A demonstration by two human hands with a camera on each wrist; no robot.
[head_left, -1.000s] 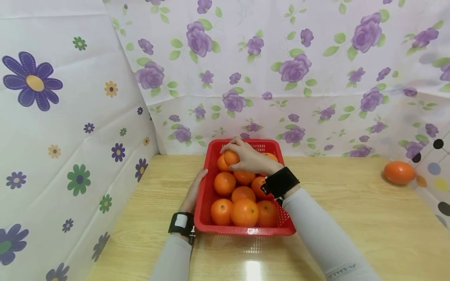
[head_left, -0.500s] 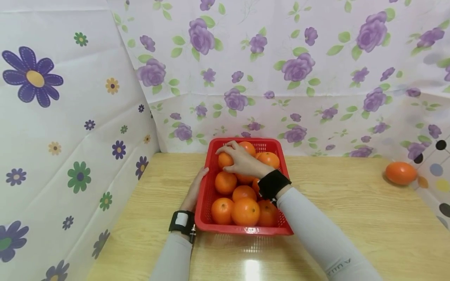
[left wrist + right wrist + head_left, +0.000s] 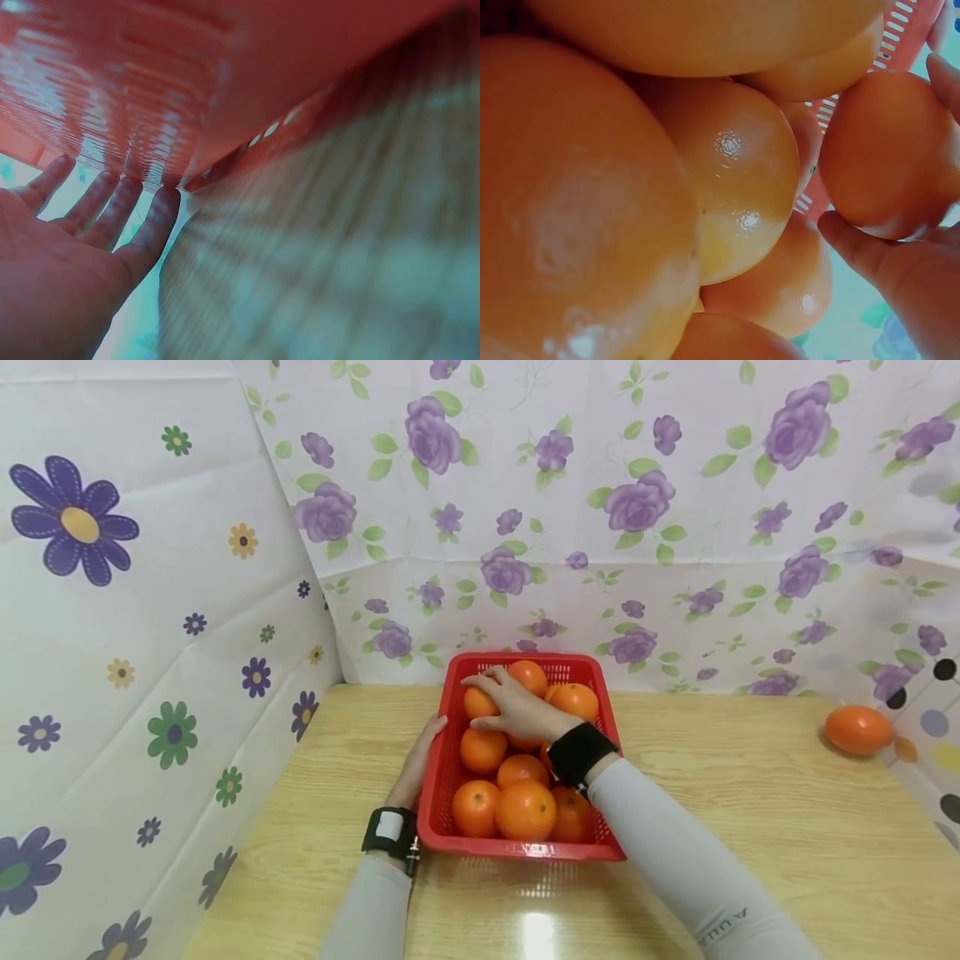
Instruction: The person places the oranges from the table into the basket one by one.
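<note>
A red plastic basket (image 3: 429, 810) on the table holds several oranges, among them a large one (image 3: 526, 811) at the near side. My right hand (image 3: 521, 708) reaches into the far left part of the basket, thumb and fingers around an orange (image 3: 480, 703). In the right wrist view that orange (image 3: 889, 154) sits between the thumb and a fingertip, beside other oranges (image 3: 735, 180). My left hand (image 3: 415, 766) rests along the basket's left outer side. Its fingers (image 3: 154, 225) look nearly straight in the left wrist view, tips at the slotted wall (image 3: 135, 90).
A single orange-coloured fruit (image 3: 858, 730) lies at the far right of the wooden table (image 3: 720, 777). Flower-patterned sheets (image 3: 570, 527) hang behind the table and on its left.
My right hand has lowered its orange and moved slightly left within the basket, uncovering an orange at the back. It has barely moved over the last half second. The left hand stays in place.
</note>
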